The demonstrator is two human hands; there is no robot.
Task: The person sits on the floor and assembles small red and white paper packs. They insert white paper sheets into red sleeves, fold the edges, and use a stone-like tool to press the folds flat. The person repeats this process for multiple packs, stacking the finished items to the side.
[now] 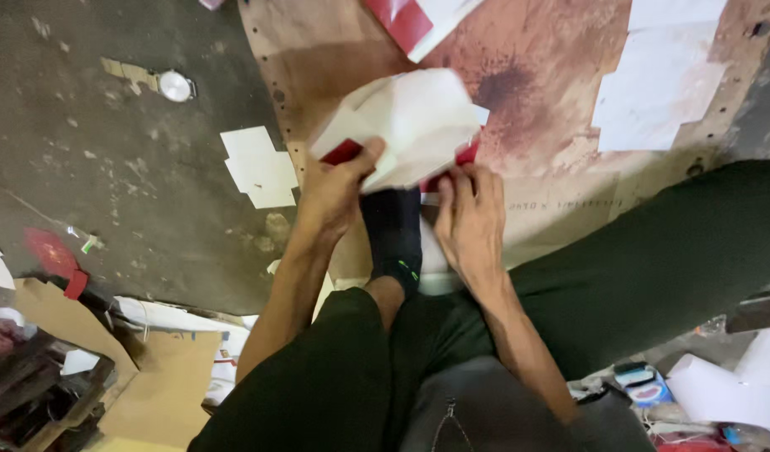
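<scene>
Both my hands hold a folded card piece (410, 125), white on the side facing me and red underneath, above a stained brown board (552, 92) on the floor. My left hand (333, 188) pinches its left edge, thumb on top. My right hand (468, 219) grips its lower right edge with curled fingers. My foot in a dark sock (395, 234) lies between the two hands, under the card.
White cut card sheets lie on the board at the right (665, 75) and on the grey floor at the left (259, 167). A red-and-white piece (414, 21) sits at the top. A round white lid (176, 85), cardboard scraps (163, 385) and clutter lie around my legs.
</scene>
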